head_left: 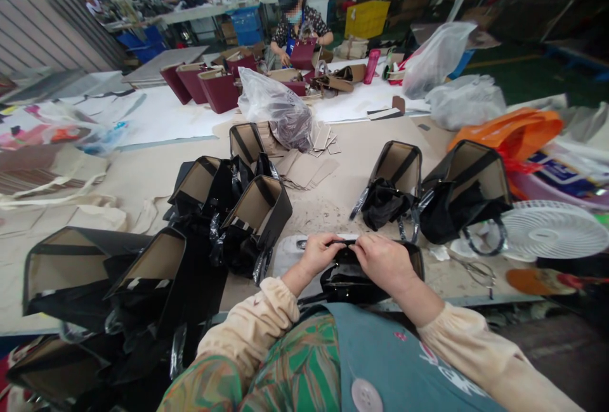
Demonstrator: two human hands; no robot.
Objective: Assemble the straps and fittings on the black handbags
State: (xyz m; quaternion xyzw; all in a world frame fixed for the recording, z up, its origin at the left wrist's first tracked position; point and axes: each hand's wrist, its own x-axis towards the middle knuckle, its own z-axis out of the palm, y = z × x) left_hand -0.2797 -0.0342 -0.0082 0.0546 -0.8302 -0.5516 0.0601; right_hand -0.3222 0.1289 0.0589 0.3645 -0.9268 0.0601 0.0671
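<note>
A glossy black bag [354, 279] lies at the near edge of the work table, right in front of me. My left hand [320, 253] pinches its top edge from the left. My right hand [380, 259] grips the same edge from the right, fingers curled over it. The two hands almost touch at the middle of the bag's rim. Part of the bag is hidden under my hands and wrists.
Several open black bags with cardboard lining [257, 209] stand at my left, two more [394, 180] at the right. A white fan [554, 229], scissors [476, 270], cardboard pieces [307, 167] and plastic sacks [278, 110] lie about. Another person [299, 21] works on maroon bags [219, 88] across the table.
</note>
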